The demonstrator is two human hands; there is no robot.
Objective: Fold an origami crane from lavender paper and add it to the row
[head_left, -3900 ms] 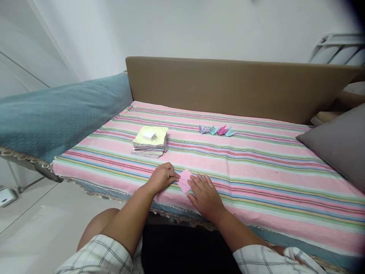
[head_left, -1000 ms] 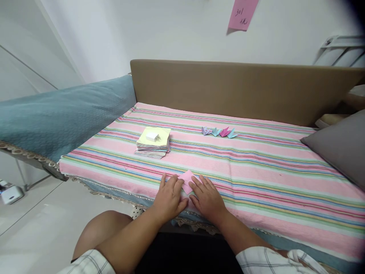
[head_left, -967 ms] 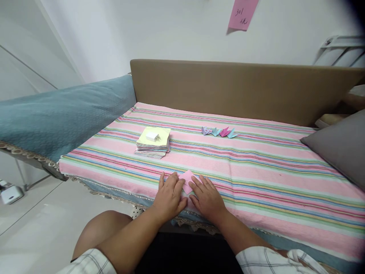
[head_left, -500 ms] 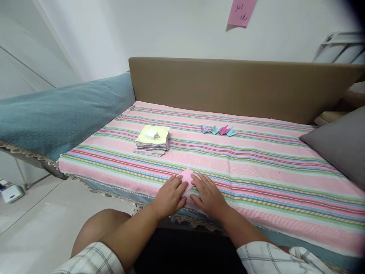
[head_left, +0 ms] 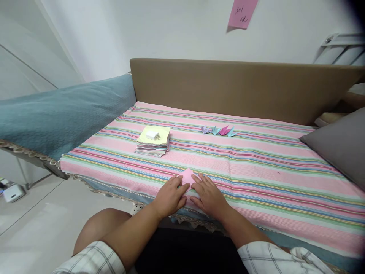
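A small pink folded paper (head_left: 187, 176) lies on the striped cloth near the sofa's front edge, one corner pointing away from me. My left hand (head_left: 171, 194) rests over its left side, fingers stretched out and pressing it flat. From the right, my right hand (head_left: 209, 193) presses on the other side with its fingers spread. Both hands partly cover the paper, so its lower folds are hard to make out.
Several folded paper cranes (head_left: 224, 131) stand in a row toward the back. A stack of square paper (head_left: 152, 146) with a white charger plug (head_left: 152, 135) on top sits to the left. A grey cushion (head_left: 342, 144) lies at right.
The fingers have shifted very slightly on the pink paper. Otherwise the hands and the things around them look the same.
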